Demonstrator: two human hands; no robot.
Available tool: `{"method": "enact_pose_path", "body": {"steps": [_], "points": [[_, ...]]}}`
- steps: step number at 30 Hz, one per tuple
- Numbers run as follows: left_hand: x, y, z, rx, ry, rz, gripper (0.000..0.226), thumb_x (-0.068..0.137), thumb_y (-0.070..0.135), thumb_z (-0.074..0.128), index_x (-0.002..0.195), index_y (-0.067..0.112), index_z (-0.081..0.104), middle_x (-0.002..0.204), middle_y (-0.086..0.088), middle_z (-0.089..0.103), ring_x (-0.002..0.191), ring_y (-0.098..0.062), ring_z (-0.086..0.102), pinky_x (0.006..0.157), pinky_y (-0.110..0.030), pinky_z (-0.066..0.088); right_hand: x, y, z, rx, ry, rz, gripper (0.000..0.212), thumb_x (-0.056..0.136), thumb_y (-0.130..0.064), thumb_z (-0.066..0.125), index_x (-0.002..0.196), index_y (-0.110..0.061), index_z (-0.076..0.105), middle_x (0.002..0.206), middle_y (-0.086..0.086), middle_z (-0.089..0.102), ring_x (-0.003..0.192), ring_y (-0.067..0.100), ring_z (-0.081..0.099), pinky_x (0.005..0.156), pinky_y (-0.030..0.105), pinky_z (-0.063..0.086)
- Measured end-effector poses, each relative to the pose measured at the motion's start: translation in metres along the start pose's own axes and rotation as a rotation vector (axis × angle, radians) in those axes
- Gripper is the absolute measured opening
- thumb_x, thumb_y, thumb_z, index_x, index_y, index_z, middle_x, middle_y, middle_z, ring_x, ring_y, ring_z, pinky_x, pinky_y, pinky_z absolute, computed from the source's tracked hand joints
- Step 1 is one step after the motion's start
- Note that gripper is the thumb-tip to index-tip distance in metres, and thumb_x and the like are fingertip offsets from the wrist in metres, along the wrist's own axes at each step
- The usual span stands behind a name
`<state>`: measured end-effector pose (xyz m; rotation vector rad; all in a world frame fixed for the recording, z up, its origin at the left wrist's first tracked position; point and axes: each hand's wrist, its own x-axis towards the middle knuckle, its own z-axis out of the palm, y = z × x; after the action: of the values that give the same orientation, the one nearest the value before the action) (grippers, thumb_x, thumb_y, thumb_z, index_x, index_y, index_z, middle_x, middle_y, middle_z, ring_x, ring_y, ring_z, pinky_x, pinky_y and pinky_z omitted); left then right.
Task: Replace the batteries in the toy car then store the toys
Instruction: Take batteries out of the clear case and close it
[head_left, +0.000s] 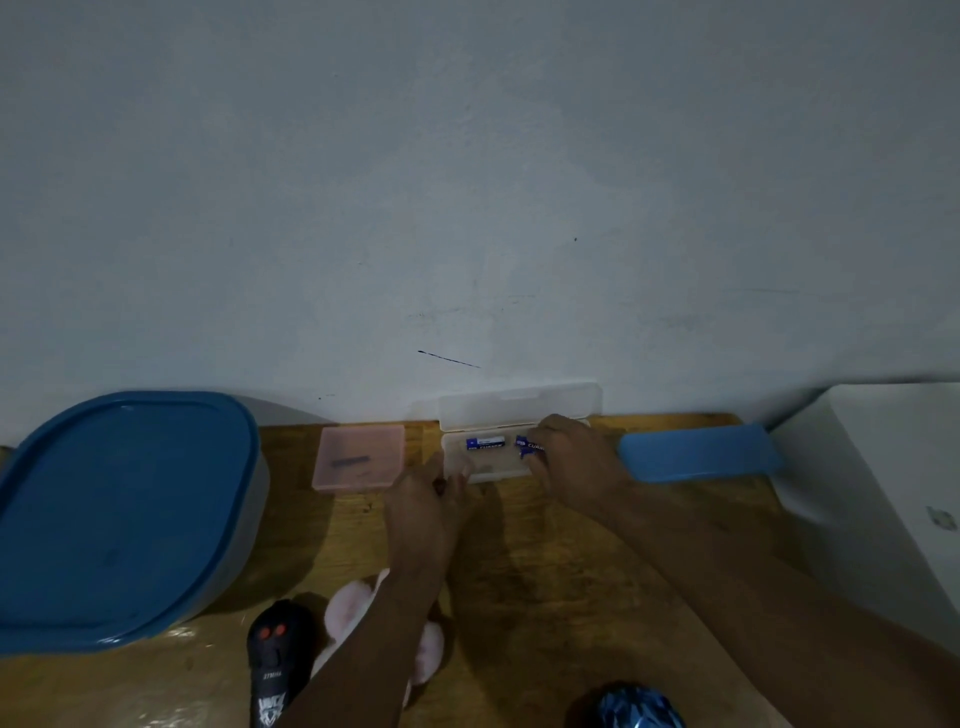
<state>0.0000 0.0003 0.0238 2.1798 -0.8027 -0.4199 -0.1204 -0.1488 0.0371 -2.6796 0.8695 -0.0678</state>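
Note:
A small clear plastic case (488, 470) lies open against the wall, its lid (519, 405) leaning back. One blue battery (485, 442) rests inside it. My right hand (571, 462) grips a second blue battery (529, 447) at the case's right end. My left hand (431, 493) holds the case's front left corner. A black toy car (275, 660) sits at the bottom edge, left of my left forearm. A pink plush toy (353, 608) lies partly under that forearm. A blue patterned toy (639, 706) shows at the bottom.
A large container with a blue lid (119, 514) fills the left side of the wooden table (545, 571). A pink flat case (358, 457) lies left of the clear case. A blue flat box (696, 452) and a white box (893, 499) stand at the right.

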Motion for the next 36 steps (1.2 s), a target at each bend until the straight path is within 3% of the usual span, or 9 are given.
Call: {"method": "enact_pose_path", "body": {"steps": [2,4,6,9,12,20,26,30,36], "points": [[0.0,0.004,0.0,-0.037,0.012,-0.058,0.021,0.09,0.023,0.063,0.108,0.013,0.068,0.096,-0.005,0.073,0.074,-0.008,0.059,0.058,-0.008,0.038,0.001,0.002,0.0,0.01,-0.064,-0.014,0.028,0.095,-0.021,0.048,0.114,-0.012,0.067,0.108,0.009,0.064,0.096,0.023,0.057,0.078,0.029,0.044],[0.0,0.007,0.001,-0.04,0.017,-0.039,0.025,0.091,0.021,0.062,0.114,0.012,0.066,0.097,-0.008,0.073,0.076,-0.011,0.061,0.062,-0.014,0.045,0.0,0.003,0.001,0.005,-0.104,-0.034,0.029,0.098,-0.02,0.042,0.111,-0.011,0.066,0.108,0.009,0.062,0.095,0.022,0.053,0.084,0.032,0.043],[0.002,0.008,0.001,-0.041,0.022,-0.025,0.036,0.091,0.02,0.062,0.126,0.012,0.06,0.103,-0.011,0.072,0.084,-0.02,0.066,0.075,-0.025,0.051,-0.003,-0.001,0.003,0.002,-0.112,-0.042,0.043,0.099,-0.033,0.026,0.112,-0.011,0.061,0.109,0.006,0.058,0.098,0.021,0.049,0.092,0.034,0.041],[0.003,0.007,0.001,-0.05,0.039,-0.02,0.04,0.091,0.021,0.063,0.129,0.012,0.058,0.106,-0.01,0.072,0.087,-0.021,0.067,0.076,-0.022,0.046,-0.004,-0.007,0.008,-0.046,-0.144,-0.02,0.065,0.088,-0.054,0.005,0.114,-0.015,0.05,0.112,0.004,0.051,0.1,0.02,0.043,0.093,0.037,0.038],[0.003,0.004,0.001,-0.024,0.029,-0.005,0.038,0.091,0.025,0.062,0.129,0.016,0.06,0.104,-0.008,0.074,0.085,-0.018,0.067,0.073,-0.022,0.047,-0.005,-0.011,0.013,-0.08,-0.19,0.01,0.048,0.096,-0.053,0.022,0.117,-0.017,0.045,0.116,0.005,0.048,0.104,0.022,0.042,0.092,0.038,0.037],[0.001,0.007,0.0,-0.04,0.029,0.01,0.035,0.091,0.022,0.062,0.125,0.014,0.061,0.103,-0.007,0.073,0.081,-0.012,0.062,0.073,-0.021,0.045,0.001,-0.014,0.004,0.02,-0.281,0.017,0.032,0.099,-0.041,0.036,0.119,-0.016,0.042,0.122,0.007,0.052,0.108,0.021,0.046,0.09,0.034,0.04],[0.002,0.011,-0.002,-0.022,0.041,0.01,0.037,0.092,0.018,0.062,0.128,0.012,0.058,0.101,-0.008,0.073,0.075,-0.008,0.058,0.07,-0.015,0.04,0.001,-0.019,0.005,0.098,-0.242,0.021,0.028,0.1,-0.029,0.04,0.126,-0.018,0.04,0.13,0.008,0.051,0.11,0.02,0.052,0.094,0.033,0.047],[0.0,0.012,-0.004,-0.033,0.041,0.018,0.037,0.091,0.018,0.063,0.127,0.012,0.059,0.1,-0.009,0.074,0.074,-0.008,0.059,0.069,-0.015,0.041,0.004,-0.022,0.012,0.065,-0.201,-0.028,0.04,0.1,-0.019,0.04,0.14,-0.021,0.034,0.132,0.007,0.046,0.112,0.023,0.052,0.093,0.032,0.047],[-0.002,0.013,-0.005,-0.063,0.047,0.01,0.033,0.09,0.018,0.065,0.122,0.009,0.063,0.094,-0.009,0.074,0.071,-0.009,0.059,0.061,-0.008,0.036,0.007,-0.025,0.019,0.068,-0.186,-0.038,0.037,0.095,-0.021,0.053,0.131,-0.02,0.047,0.125,0.005,0.05,0.106,0.021,0.054,0.086,0.029,0.049]]}}
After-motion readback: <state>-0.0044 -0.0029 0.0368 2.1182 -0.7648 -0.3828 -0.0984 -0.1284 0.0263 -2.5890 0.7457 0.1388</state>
